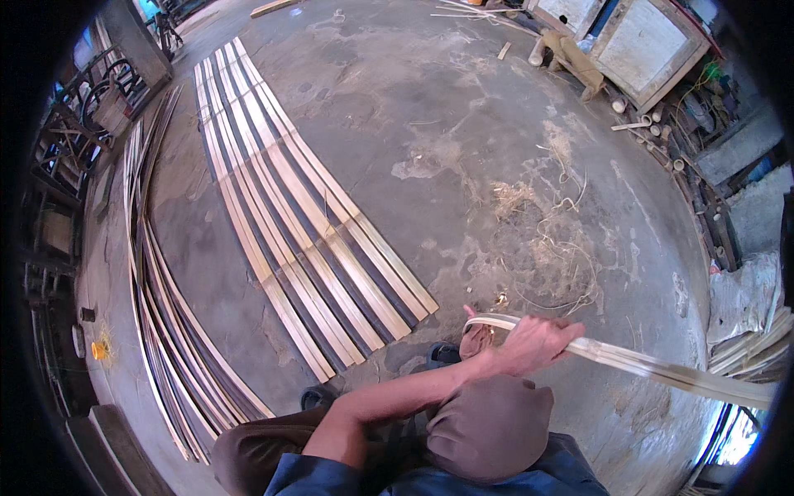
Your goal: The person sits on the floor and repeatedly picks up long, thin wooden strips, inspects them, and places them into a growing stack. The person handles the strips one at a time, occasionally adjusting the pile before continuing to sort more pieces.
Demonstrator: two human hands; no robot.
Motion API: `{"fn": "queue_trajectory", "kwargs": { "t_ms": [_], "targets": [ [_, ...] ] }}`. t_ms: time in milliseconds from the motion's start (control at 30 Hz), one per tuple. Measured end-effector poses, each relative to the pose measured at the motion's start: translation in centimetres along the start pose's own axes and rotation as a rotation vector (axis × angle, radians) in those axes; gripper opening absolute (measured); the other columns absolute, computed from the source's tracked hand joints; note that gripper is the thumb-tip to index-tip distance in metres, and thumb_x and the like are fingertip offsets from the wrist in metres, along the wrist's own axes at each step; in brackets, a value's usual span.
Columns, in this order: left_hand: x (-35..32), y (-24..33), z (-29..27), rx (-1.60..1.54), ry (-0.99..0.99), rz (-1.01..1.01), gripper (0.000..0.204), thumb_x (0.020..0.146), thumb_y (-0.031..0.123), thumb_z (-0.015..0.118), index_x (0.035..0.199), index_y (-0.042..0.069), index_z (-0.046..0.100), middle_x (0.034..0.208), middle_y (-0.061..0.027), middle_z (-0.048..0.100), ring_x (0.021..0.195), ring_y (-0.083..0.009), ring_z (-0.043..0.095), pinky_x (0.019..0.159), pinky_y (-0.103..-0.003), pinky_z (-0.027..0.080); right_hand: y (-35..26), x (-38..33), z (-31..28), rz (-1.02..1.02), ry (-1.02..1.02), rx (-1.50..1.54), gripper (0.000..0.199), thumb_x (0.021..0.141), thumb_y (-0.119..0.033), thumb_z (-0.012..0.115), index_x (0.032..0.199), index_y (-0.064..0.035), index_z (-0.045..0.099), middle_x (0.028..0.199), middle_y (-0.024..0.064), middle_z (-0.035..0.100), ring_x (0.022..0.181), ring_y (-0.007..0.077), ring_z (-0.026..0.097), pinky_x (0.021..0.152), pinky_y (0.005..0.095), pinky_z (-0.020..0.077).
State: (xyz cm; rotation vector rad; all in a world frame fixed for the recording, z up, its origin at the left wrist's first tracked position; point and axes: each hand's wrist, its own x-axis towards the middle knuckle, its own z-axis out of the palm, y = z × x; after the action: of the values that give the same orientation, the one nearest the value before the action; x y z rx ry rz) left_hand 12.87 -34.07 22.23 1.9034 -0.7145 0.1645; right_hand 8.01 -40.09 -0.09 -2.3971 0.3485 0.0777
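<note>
My left forearm crosses in front of me to the right. My left hand (539, 341) is closed over a long, pale split bamboo strip (653, 364), which runs past it to the right rim. Close by on its left, my right hand (475, 336) is at the near end of the strip, thumb above it and the rest below. Its fingers are partly hidden and seem closed on the strip. My raised knee in brown cloth (492, 426) covers the right forearm. Several flat bamboo strips (289, 211) lie side by side on the floor ahead, left of my hands.
A loose bundle of thin strips (165, 318) lies farther left. Shavings (546, 240) litter the concrete floor (397, 157) ahead right. A white-panelled wooden cabinet (641, 54) and bamboo pieces line the right side. Wooden frames (99, 116) stand far left, above a small yellow object (100, 350).
</note>
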Motion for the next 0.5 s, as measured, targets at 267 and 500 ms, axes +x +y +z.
{"fn": "queue_trajectory", "kwargs": {
  "t_ms": [267,500],
  "targets": [
    [0.9,-13.3,-12.7,-0.772,0.822,-0.565,0.043,0.101,0.044,0.049,0.076,0.01,0.051,0.056,0.0026,0.043,0.045,-0.0095,0.041,0.041,-0.028,0.031,-0.9,0.0,-4.2,-0.016,-0.34,-0.078,0.053,0.104,-0.039,0.025,0.118,-0.002,0.06,0.116,0.0258,0.061,0.109,0.0476,0.055,0.092,0.0517,0.0422],
    [-5.5,-11.8,-0.3,-1.109,0.766,-0.785,0.047,0.102,0.048,0.047,0.077,0.009,0.051,0.057,0.002,0.044,0.047,-0.0095,0.041,0.043,-0.027,0.032,-20.7,8.5,-11.1,-0.477,-0.159,0.177,0.057,0.104,-0.045,0.033,0.124,0.0031,0.057,0.123,0.0297,0.057,0.118,0.0446,0.053,0.099,0.0473,0.0412]
  ]
}}
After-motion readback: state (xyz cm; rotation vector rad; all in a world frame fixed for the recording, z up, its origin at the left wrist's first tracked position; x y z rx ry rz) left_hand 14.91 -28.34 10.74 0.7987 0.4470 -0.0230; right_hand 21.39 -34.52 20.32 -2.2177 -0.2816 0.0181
